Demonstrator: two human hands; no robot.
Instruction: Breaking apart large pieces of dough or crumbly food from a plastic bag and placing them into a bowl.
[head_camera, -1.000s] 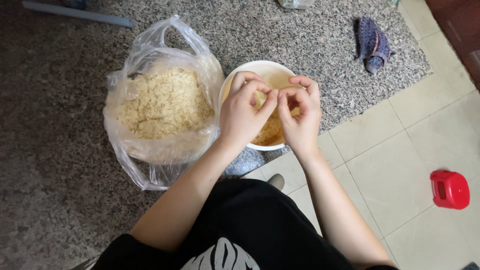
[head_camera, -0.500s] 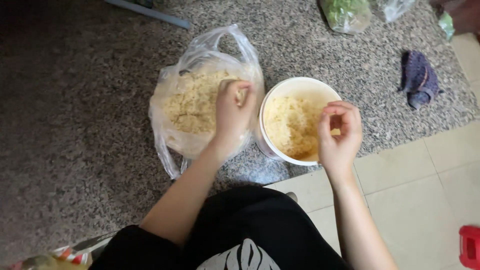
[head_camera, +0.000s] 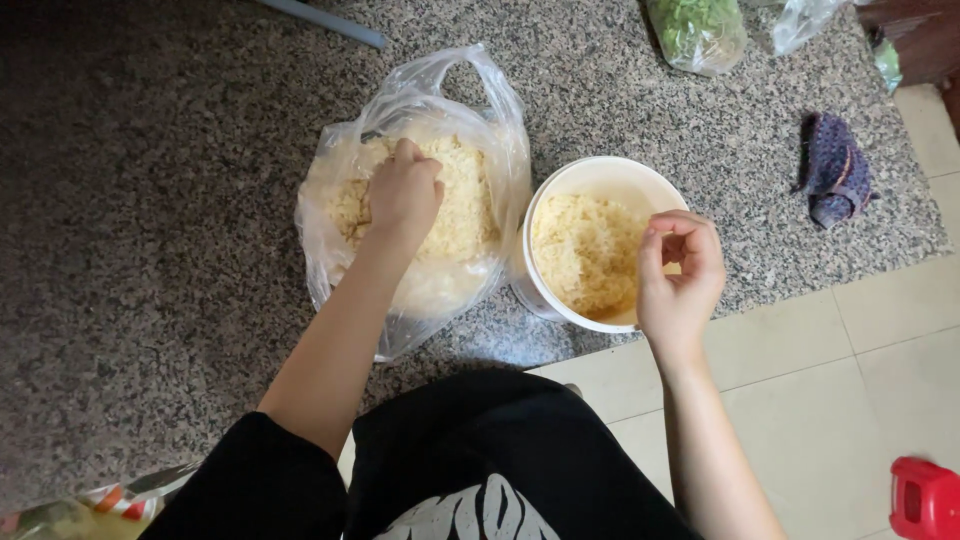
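Observation:
A clear plastic bag (head_camera: 400, 110) lies open on the speckled granite floor and holds a heap of pale yellow noodles (head_camera: 460, 215). My left hand (head_camera: 403, 192) is inside the bag, fingers curled down into the noodles. Beside the bag stands a white bowl (head_camera: 590, 172) with more noodles (head_camera: 585, 250) in it. My right hand (head_camera: 678, 275) hovers over the bowl's near right rim, fingers loosely curled; whether it holds any noodles I cannot tell.
A purple knitted cloth (head_camera: 832, 170) lies to the right on the granite. Bags of green vegetables (head_camera: 700, 30) sit at the top right. A red plastic object (head_camera: 925, 497) rests on the beige tiles at bottom right. A pale rod (head_camera: 320, 20) runs along the top.
Both hands were together over the bowl a second ago. My left hand has moved left into the bag of noodles; my right hand stays by the bowl.

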